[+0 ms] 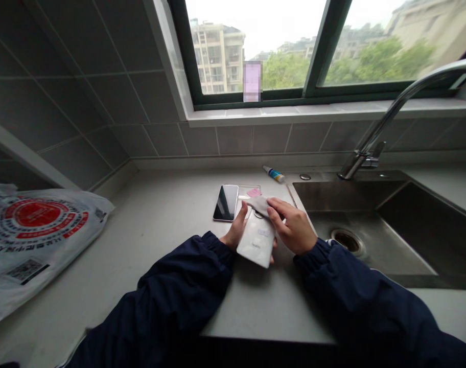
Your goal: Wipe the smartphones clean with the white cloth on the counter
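Head view: at a kitchen sink, a person's two hands work just left of the basin's rim, over a stone surface. The left hand curls around a white packet from behind, thumb up along its side and fingertips showing below its lower end. The right hand is curled over the packet's upper end, its fingers pinching a gray cloth against it. Both dark navy sleeves reach in from the bottom of the frame, and the forearms cross the surface's front edge.

Left of the sink, one black-screened phone lies just beside the left hand, and one pink tag sits just past the packet. One small tube with a blue label lies near the sink's far corner, by the wall tiles. One chrome faucet rises behind the basin. Far left of the sink, one white plastic bag lies flat, printed with red circles and a square code label. Small print on the packet and the bag's lettering are too small or blurred to read.
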Motion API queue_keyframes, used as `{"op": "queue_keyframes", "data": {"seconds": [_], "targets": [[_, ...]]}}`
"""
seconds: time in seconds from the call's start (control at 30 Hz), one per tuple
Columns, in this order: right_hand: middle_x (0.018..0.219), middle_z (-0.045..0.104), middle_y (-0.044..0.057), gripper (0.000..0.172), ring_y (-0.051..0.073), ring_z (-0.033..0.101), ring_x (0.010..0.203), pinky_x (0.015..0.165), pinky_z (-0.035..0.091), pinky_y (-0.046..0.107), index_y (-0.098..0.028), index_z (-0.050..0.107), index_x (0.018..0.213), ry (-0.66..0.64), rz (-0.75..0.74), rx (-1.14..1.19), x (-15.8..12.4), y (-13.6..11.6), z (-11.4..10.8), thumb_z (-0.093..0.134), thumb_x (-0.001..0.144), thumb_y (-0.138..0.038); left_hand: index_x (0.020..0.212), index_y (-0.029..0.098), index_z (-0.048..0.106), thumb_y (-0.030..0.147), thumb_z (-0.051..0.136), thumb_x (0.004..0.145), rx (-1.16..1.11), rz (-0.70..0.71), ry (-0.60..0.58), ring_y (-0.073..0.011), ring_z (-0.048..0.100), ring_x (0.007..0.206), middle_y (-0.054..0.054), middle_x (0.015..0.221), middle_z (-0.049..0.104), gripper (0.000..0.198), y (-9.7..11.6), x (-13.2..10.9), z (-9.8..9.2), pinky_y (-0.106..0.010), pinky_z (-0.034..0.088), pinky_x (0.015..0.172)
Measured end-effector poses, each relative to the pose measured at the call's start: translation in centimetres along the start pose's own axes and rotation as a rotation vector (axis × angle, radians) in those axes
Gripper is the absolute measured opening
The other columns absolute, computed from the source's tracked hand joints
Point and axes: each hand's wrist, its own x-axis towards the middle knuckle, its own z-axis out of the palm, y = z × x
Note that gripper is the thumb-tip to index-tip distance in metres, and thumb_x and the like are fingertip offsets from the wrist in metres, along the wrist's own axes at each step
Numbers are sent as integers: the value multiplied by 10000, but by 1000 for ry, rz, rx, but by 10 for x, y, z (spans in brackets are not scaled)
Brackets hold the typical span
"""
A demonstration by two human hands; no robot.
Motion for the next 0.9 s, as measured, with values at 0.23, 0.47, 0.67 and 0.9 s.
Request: {"op": "queue_keyframes", "data": {"seconds": [0.23,0.47,0.67,0.9], "targets": [[1429,637,174,458,291,565,1390,1200,443,461,-102,701,1323,-73,-18,58,-3,-2,3,483,1016,-362,1532,113,436,802,89,930,-189,192,148,-387,706,1077,-231,1184,710,979,4,-1,9,-579,520,956],[1277,738,141,346,326,637,1306,1147,485,558,-155,773,1202,-138,-168,175,-5,-13,-2,522,1015,-302,1512,48,447,764,201,963,-269,353,248,-372,649,1212,-251,1271,672,936,3,4,13,-517,453,1089],[1184,783,124,239,289,711,1205,1118,531,495,-184,800,1119,-172,-299,328,-7,-22,-8,619,970,-226,1521,33,432,791,125,945,-282,315,278,-370,663,1179,-260,1250,675,1000,8,1,17,-529,450,1089],[1187,787,110,213,256,717,1198,1121,543,431,-202,791,1126,-228,-421,404,-10,-25,-6,706,931,-195,1486,48,489,762,142,970,-258,340,349,-344,695,1123,-224,1141,726,947,9,4,18,-497,483,1059]]}}
